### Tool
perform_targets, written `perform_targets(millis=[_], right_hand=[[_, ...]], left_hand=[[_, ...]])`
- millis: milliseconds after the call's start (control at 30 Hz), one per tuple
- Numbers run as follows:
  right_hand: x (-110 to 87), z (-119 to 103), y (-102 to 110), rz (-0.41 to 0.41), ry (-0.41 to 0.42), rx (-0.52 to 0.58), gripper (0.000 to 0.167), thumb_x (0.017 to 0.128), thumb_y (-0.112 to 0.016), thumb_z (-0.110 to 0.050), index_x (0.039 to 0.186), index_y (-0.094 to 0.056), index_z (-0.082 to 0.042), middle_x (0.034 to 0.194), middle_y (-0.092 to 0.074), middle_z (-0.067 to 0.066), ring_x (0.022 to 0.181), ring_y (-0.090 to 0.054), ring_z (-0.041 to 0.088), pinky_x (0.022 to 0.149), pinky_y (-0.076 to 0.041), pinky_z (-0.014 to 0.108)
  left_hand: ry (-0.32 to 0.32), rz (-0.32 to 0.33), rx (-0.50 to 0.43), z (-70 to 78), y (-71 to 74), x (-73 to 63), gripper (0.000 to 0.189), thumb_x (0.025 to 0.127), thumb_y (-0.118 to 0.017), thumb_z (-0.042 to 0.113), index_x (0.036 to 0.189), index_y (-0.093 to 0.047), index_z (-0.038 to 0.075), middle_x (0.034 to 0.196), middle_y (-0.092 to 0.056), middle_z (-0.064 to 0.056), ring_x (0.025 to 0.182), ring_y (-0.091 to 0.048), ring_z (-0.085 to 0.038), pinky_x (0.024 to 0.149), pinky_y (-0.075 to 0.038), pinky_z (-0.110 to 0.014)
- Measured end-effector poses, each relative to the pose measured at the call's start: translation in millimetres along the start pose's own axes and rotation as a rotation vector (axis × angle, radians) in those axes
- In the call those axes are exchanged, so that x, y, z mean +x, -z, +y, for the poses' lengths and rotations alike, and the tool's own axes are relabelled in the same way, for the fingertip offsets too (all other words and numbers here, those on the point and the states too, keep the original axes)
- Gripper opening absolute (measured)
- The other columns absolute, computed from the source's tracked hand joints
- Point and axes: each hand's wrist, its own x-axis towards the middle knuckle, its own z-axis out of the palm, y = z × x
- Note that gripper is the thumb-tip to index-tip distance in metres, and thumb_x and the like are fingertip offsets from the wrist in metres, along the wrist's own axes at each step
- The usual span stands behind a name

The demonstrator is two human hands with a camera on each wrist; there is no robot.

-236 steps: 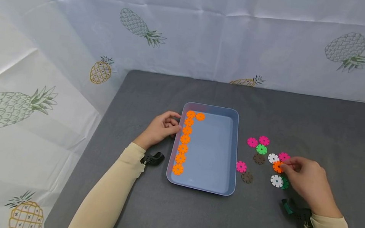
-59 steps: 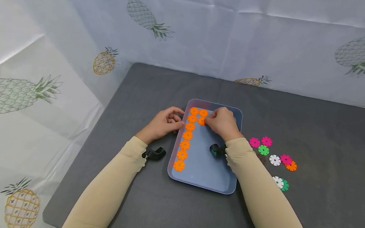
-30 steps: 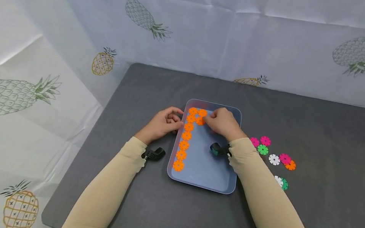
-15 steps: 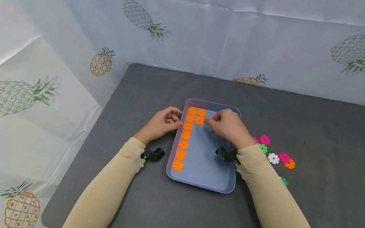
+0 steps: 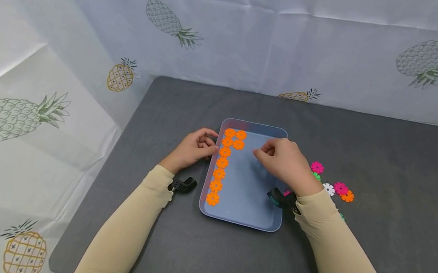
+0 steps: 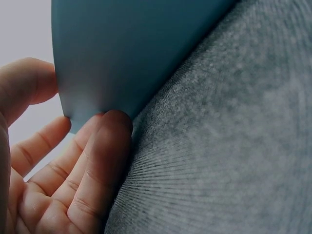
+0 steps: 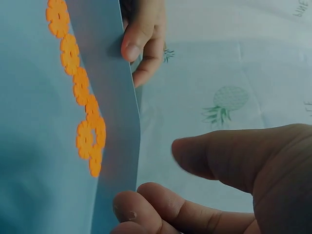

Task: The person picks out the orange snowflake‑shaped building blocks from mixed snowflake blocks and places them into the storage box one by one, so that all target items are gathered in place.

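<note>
A blue rectangular tray [image 5: 251, 210] lies on the dark table. Along its left wall runs a column of several flat orange notched plastic discs [image 5: 219, 174]; two more orange discs [image 5: 238, 144] sit beside the column's far end. My left hand [image 5: 196, 147] holds the tray's left wall, thumb at the rim and fingers against the outside. Above the tray's right half hovers my right hand [image 5: 284, 160], loosely bent. In the right wrist view a gap shows between its thumb [image 7: 204, 156] and fingers, with nothing held.
Right of the tray lie pink [image 5: 317, 167], white [image 5: 329, 189] and orange [image 5: 347, 196] discs, another pink disc [image 5: 340, 188] and a partly covered green disc [image 5: 316, 176]. The right forearm hides part of this group. A pineapple-print cloth [image 5: 231, 46] hangs behind the table.
An orange disc from the table group now lies second in the short column. My right hand carried it there, let go and drew back rightward. The left hand stays on the tray.
</note>
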Motion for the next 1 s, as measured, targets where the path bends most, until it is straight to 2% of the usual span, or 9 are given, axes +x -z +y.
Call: perform_targets(millis=[433, 667, 1000], right_hand=[[-28.5, 25, 22, 0.047, -0.024, -0.010, 0.026, 0.101, -0.064, -0.029, 0.104, -0.076, -0.006, 0.090, -0.072, 0.005, 0.075, -0.063, 0.021, 0.067, -0.051, 0.035], [-42.3, 55, 30, 0.062, -0.088, -0.025, 0.028, 0.102, -0.063, -0.032, 0.108, -0.074, -0.006, 0.095, -0.072, 0.007, 0.076, -0.061, 0.021, 0.067, -0.050, 0.035], [-56.5, 102, 50, 0.081, -0.144, -0.052, 0.039, 0.103, -0.062, -0.032, 0.118, -0.068, 0.004, 0.107, -0.071, 0.018, 0.085, -0.065, 0.026, 0.066, -0.051, 0.034]], left_hand=[[0.014, -0.005, -0.014, -4.1, -1.5, -0.3, 0.044, 0.100, -0.070, 0.008, 0.139, -0.055, -0.004, 0.100, -0.071, -0.012, 0.075, -0.065, -0.017, 0.074, -0.058, -0.027], [0.010, -0.014, -0.015, -3.7, -1.3, 1.3, 0.043, 0.100, -0.071, 0.010, 0.139, -0.056, -0.003, 0.101, -0.071, -0.014, 0.076, -0.066, -0.018, 0.075, -0.059, -0.028], [0.000, -0.009, 0.001, -4.5, 0.3, 0.4, 0.042, 0.100, -0.070, 0.008, 0.138, -0.056, -0.003, 0.099, -0.071, -0.013, 0.074, -0.065, -0.018, 0.073, -0.058, -0.028]])
